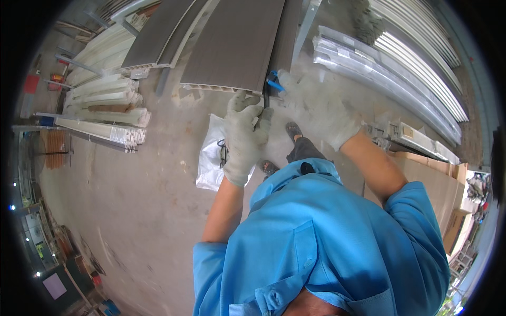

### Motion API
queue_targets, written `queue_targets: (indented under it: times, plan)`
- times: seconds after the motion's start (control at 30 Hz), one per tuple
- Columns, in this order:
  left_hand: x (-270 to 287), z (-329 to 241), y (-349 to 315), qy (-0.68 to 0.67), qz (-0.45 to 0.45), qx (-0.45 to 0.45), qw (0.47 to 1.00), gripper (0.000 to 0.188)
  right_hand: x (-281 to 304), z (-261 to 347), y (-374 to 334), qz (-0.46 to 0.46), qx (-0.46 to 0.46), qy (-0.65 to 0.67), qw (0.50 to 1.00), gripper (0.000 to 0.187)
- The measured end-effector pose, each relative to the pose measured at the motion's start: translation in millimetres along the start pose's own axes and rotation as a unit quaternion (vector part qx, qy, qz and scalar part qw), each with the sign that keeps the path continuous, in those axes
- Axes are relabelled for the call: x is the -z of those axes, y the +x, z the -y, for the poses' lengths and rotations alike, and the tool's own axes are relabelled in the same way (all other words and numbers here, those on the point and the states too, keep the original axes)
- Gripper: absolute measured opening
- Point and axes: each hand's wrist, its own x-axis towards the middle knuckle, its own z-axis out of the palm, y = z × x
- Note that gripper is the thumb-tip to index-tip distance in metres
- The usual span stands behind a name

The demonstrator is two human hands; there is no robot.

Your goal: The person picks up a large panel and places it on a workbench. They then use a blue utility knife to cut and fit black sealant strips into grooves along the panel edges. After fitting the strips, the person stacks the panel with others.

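My left hand (245, 137), in a pale work glove, is closed at the near end of a long dark grey panel (229, 45). A thin black strip (266, 97) runs down from the panel's right edge into its curled fingers. The panel's cut end shows a pale hollow core. My right hand (319, 108), also gloved, is smeared by motion to the right of the strip. At its fingertips are two blue prongs (274, 83), perhaps the handles of a small tool; the glove's blur hides whether they are gripped.
A second grey panel (158, 37) lies to the left, above stacked pale profiles (105, 100). Plastic-wrapped profiles (387, 79) lie to the right, with cartons (429, 176) nearer. On the floor below my left hand is a white plastic bag (208, 163) with a black loop on it.
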Motion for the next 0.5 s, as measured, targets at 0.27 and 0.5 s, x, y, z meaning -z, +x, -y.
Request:
queue_targets:
  times: [0.27,0.5]
  plan:
    - [11.5,10.0,5.5,-0.019,0.007,0.005,1.0,0.011,5.9,11.7,-20.2,0.081,-0.039,0.09,0.992,0.045]
    - [1.7,15.1,-5.0,-0.008,-0.016,0.059,0.998,0.012,20.2,-38.1,4.7,-0.073,-0.096,0.272,0.955,0.047]
